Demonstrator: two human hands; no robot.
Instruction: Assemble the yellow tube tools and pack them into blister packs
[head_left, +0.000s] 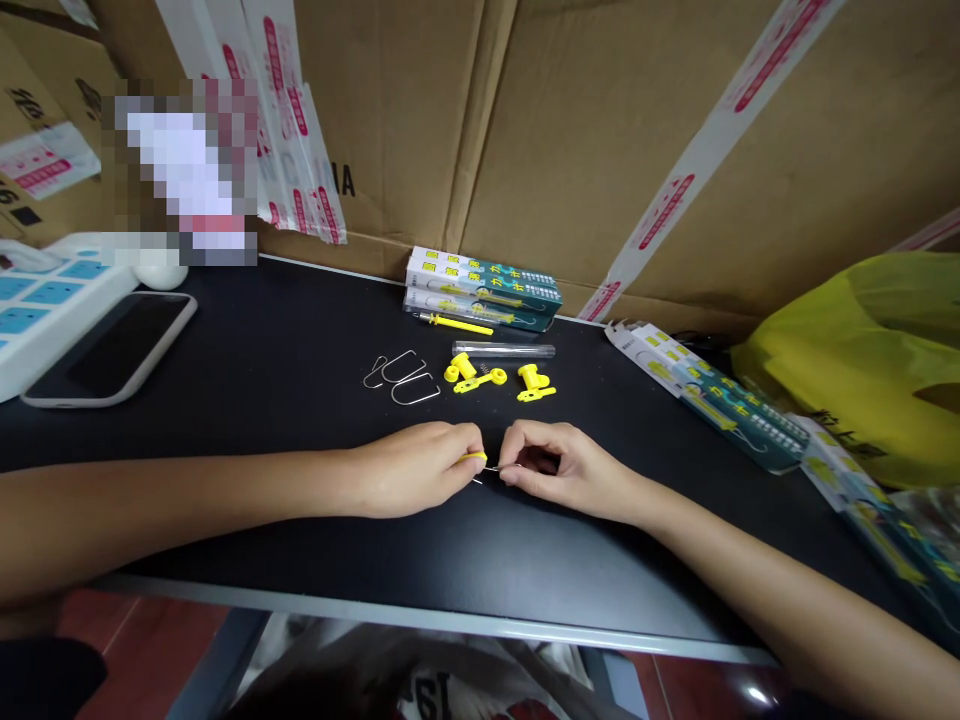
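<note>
Two hands meet over a small yellow piece at the table's near middle.
The left hand pinches the yellow piece; the right hand has fingertips closed on a thin wire touching it, above the black table.

You can read little here: the cardboard box behind the table's far edge shows a black letter "A" beside the taped seam, while the red print on its white tape and the yellow characters on the stacked teal packets stay too small to make out.
</note>
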